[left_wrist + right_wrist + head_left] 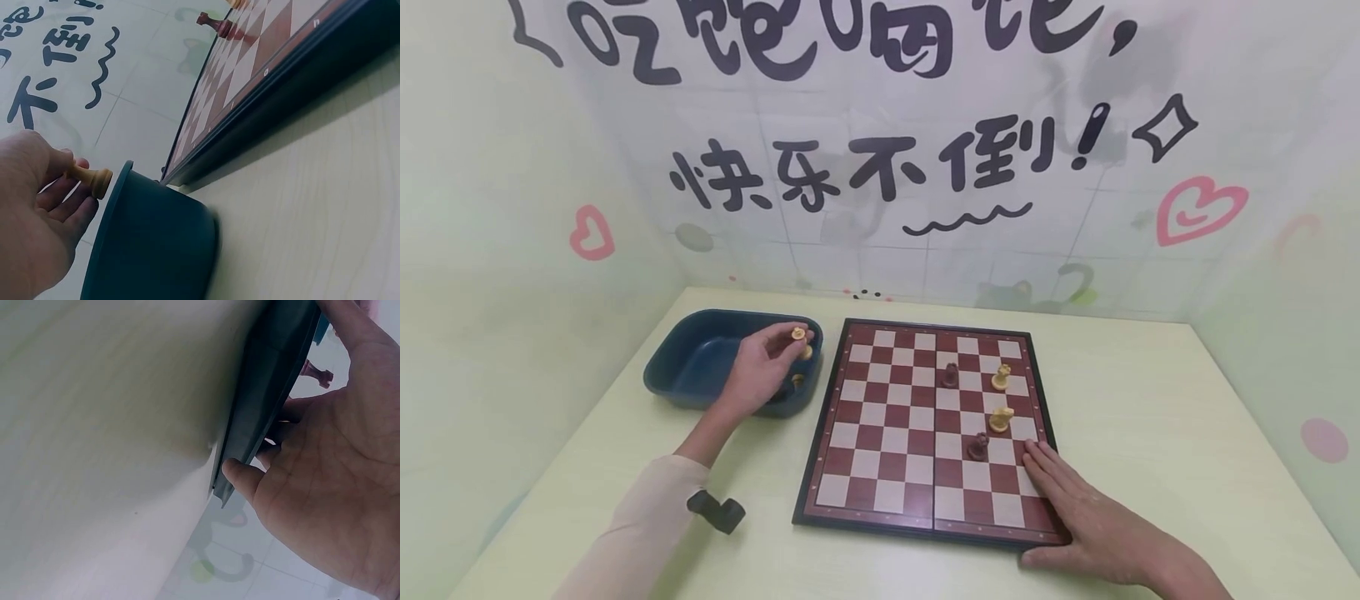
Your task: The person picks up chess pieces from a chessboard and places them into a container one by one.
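And there it is, a pale chess piece pinched between the left hand's thumb and fingers, over the right end of the dark blue bin, left of centre in the head frame! On the left wrist view its long axis runs near level, tipping slightly down rightward, broad base pointing right, clear of the fingertips. Right hand, lower right, holds nothing: fingers extended on the chessboard's edge, well apart from the piece. Only the right wrist view shows that palm.
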A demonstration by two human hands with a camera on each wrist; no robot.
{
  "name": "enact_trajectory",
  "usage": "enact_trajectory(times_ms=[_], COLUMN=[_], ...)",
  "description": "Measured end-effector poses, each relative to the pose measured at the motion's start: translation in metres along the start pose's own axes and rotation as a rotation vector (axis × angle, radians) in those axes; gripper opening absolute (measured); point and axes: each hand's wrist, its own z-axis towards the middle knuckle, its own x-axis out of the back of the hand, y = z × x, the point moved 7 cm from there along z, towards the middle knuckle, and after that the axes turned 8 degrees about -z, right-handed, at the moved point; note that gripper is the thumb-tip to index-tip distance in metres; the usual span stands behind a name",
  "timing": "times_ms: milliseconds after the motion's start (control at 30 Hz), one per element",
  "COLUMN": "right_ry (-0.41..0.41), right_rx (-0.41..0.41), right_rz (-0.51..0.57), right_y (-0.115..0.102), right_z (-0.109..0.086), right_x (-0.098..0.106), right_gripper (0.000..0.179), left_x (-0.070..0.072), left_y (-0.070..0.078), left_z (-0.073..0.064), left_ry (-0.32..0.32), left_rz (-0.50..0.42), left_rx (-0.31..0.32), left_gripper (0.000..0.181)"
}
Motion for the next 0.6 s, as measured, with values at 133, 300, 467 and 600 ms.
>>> enact_trajectory(times_ms=[133,300,467,600], right_ry=[0.013,0.008,0.005,0.008], right_rx=[0.007,0.001,-0.003,-0.001], right_rz=[-0.013,-0.004,-0.013,-0.01], right_y=[0.0,0.0,0.0,0.0], right_z=[0.0,0.0,0.0,0.0], right_x=[0.0,0.0,0.0,0.0], right_gripper=[0.114,0.114,0.114,0.114], left_x=[0.001,0.0,-0.007,-0.017], left_y=[-0.003,-0.005,0.0,0.007], left_z=[0.0,-0.002,-0.005,-0.005], left_ry=[0.002,-0.003,-0.013,-0.025], left_rz=[-0.017,-0.062,-0.127,-0.156], left_rx=[0.001,-0.006,-0.044,-0.085], left_gripper=[0.036,0.047,0.043,0.039])
